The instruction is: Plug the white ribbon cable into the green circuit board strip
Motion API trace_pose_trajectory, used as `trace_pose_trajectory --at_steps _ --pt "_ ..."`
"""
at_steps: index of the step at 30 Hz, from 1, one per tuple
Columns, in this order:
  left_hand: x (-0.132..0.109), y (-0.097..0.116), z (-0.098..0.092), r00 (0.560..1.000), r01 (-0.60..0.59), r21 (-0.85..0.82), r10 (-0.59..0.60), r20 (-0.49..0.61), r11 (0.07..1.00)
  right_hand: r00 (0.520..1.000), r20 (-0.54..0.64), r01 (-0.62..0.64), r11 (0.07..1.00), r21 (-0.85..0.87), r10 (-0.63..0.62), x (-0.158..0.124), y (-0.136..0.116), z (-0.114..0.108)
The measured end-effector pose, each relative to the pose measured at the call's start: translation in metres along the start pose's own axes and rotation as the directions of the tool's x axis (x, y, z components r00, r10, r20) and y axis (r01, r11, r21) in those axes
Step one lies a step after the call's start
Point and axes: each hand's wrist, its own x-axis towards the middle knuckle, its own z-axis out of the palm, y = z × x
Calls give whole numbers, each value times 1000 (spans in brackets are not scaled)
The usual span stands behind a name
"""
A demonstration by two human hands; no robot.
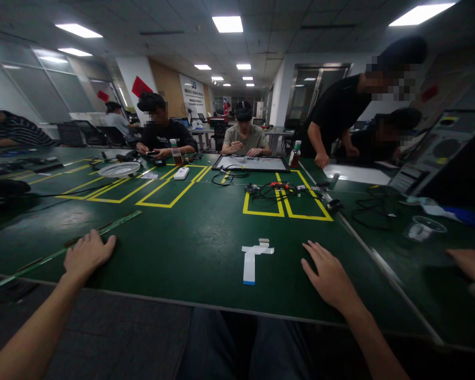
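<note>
We've got left hand (89,253) over the green strip (121,221), thumb spread; right hand (329,274) fingers fanned, beside the white ribbon cable (249,266) on the table (190,258). Black cable tangle (253,188) sits beyond (clear cup (421,232) off right).

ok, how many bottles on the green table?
2 visible. The left bottle stands left of the dark-framed panel; the right bottle stands at the panel's right end. More could be hidden behind people or equipment.
</note>
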Motion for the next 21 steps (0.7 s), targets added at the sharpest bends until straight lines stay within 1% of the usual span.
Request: trace_pose_trajectory --at_steps 3,5,7,9,12,15,18,21 --pt "-9 16 -2 995 -103 -6 103 -10 995 1000 -12 7 1000 -3 -7 0 1 2" --pt "-13 32 1 981 -195 -6 195 -15 981 1000 -14 4 1000 -6 -4 1 2 2" --pt "-16 54 5 964 -267 -10 267 -25 964 1000 -13 -1 1000 -1 1 0 2 2" --pt "-21 81 10 938 -344 -17 343 -45 939 1000 -13 -3 1000 3 3 0 1 1" --pt "-34 126 14 881 -471 -39 468 -74 881 1000 -10 -6 1000 4 6 0 -1 -1" --pt "-53 169 15 819 -573 -88 567 -86 815 1000 12 -22 1000 12 22 -1 -3 -3" --pt "-71 204 15 754 -655 -171 653 -72 736 999 24 -28 999 21 28 -1 -5 -5" --pt "-85 232 13 693 -709 -259 715 -86 656 1000 21 -18 1000 4 18 -1 -5 -4"
